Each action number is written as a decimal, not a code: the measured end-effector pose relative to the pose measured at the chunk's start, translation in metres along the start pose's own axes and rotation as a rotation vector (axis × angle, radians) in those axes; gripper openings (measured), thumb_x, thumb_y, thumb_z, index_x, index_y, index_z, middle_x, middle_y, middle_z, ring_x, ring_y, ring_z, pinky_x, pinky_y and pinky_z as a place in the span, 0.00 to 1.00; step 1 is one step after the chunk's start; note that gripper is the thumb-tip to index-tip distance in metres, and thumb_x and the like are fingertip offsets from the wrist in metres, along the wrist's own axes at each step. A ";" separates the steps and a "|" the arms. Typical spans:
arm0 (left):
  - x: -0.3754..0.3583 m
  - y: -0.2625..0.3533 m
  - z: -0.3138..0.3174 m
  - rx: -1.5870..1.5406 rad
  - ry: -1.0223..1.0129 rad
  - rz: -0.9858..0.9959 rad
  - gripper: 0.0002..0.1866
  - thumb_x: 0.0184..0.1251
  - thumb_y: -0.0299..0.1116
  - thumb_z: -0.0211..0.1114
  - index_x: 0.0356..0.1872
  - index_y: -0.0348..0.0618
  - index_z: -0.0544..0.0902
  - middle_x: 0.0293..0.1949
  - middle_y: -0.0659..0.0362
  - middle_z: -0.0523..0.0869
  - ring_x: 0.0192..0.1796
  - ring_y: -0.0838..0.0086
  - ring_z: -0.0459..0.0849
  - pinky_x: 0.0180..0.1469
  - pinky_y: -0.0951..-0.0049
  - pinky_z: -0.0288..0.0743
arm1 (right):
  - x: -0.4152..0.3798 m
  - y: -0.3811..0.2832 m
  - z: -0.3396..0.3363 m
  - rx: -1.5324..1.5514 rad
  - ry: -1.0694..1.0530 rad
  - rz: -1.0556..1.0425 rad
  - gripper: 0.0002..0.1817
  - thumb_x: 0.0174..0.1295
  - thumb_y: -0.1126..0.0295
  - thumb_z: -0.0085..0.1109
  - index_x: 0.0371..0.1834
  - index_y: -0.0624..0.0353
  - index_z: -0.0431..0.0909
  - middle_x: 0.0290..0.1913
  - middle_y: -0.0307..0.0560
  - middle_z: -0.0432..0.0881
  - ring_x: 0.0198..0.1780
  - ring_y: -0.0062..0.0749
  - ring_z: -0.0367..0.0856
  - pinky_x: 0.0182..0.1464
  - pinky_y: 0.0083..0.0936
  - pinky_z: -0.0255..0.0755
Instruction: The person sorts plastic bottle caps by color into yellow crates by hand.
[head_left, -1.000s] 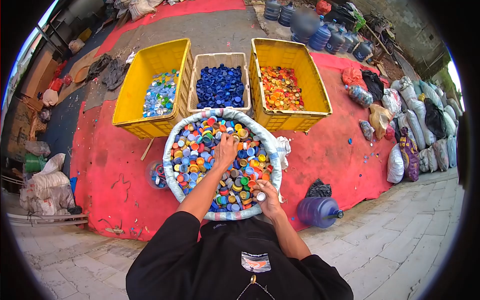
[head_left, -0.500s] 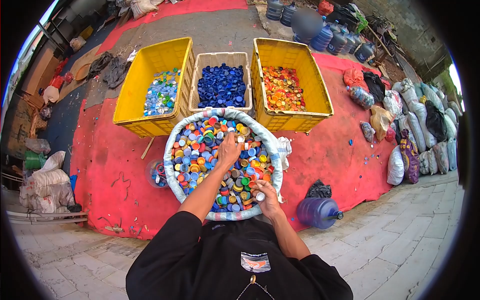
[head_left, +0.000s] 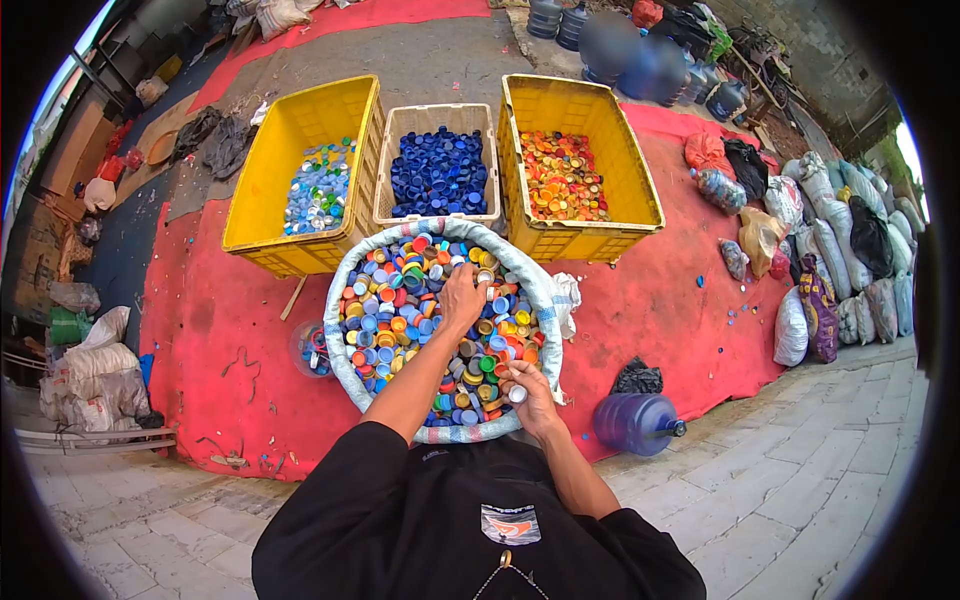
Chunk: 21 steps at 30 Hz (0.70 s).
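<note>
White cap point(head_left: 517, 394) pinched, the right hand point(head_left: 538, 404) is staying at four o'clock in the sack point(head_left: 337, 345) while the left hand point(head_left: 461, 303), hold unclear, is sliding toward one, reaching other caps point(head_left: 385, 338).

Bright diffuse daylight, soft shadows, fisheye-curved edges, black corners, blurred jugs point(head_left: 655, 70)

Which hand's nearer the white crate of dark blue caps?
Left. The left hand is down at the mixed caps, below the white crate in view; the right hand is farther back, closer to the person's body.
</note>
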<state>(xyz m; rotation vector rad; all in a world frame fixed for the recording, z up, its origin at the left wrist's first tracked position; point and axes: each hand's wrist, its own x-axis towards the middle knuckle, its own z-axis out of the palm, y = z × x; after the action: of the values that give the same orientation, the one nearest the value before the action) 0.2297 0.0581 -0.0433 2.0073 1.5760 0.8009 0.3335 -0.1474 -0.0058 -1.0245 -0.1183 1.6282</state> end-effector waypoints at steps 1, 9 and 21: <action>0.000 0.000 0.001 -0.014 0.000 -0.009 0.15 0.56 0.35 0.71 0.41 0.40 0.79 0.37 0.51 0.86 0.41 0.52 0.85 0.42 0.54 0.75 | 0.000 0.000 0.000 -0.002 0.000 -0.002 0.12 0.65 0.69 0.58 0.49 0.55 0.72 0.38 0.40 0.81 0.32 0.21 0.78 0.33 0.22 0.71; 0.001 0.001 0.003 -0.071 -0.022 -0.089 0.12 0.57 0.31 0.66 0.41 0.40 0.79 0.33 0.51 0.86 0.39 0.52 0.85 0.41 0.53 0.76 | 0.001 -0.001 0.001 -0.021 0.002 0.003 0.12 0.64 0.69 0.59 0.49 0.55 0.73 0.37 0.40 0.81 0.32 0.21 0.78 0.33 0.21 0.72; -0.041 -0.014 -0.054 -1.256 -0.199 -0.720 0.08 0.63 0.29 0.60 0.42 0.43 0.76 0.38 0.60 0.82 0.28 0.78 0.76 0.28 0.74 0.71 | 0.035 -0.026 0.024 -0.107 0.008 -0.057 0.12 0.64 0.67 0.59 0.48 0.56 0.73 0.37 0.40 0.80 0.31 0.20 0.77 0.32 0.22 0.73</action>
<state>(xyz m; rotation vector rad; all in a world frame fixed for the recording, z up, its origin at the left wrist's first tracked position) 0.1751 0.0213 -0.0200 0.5471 1.0508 0.8852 0.3383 -0.0984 0.0049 -1.0997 -0.2295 1.5794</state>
